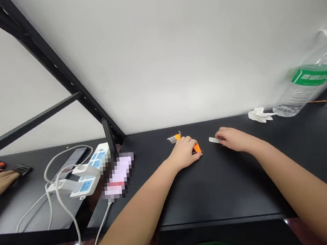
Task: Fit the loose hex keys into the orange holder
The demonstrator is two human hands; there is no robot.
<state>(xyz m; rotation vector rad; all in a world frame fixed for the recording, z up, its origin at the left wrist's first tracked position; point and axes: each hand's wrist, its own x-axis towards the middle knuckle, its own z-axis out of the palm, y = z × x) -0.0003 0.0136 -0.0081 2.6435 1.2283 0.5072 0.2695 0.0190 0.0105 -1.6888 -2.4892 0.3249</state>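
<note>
Near the middle of the black table, my left hand [184,153] is closed over an orange holder [196,148], which shows on both sides of the fingers. Several thin silver rods [172,140] stick out from the holder's left end. To the right, my right hand [229,138] pinches a small bundle of thin silver rods [214,139] that points left. A gap of black tabletop separates the two hands. The palm side of each hand is hidden.
A phone [119,175] with a cable and a white power strip [95,169] lie left. Crumpled tissue [260,115] and a large plastic bottle [304,85] stand back right. Another person's hand [1,183] is at far left, beyond a black metal frame [108,136].
</note>
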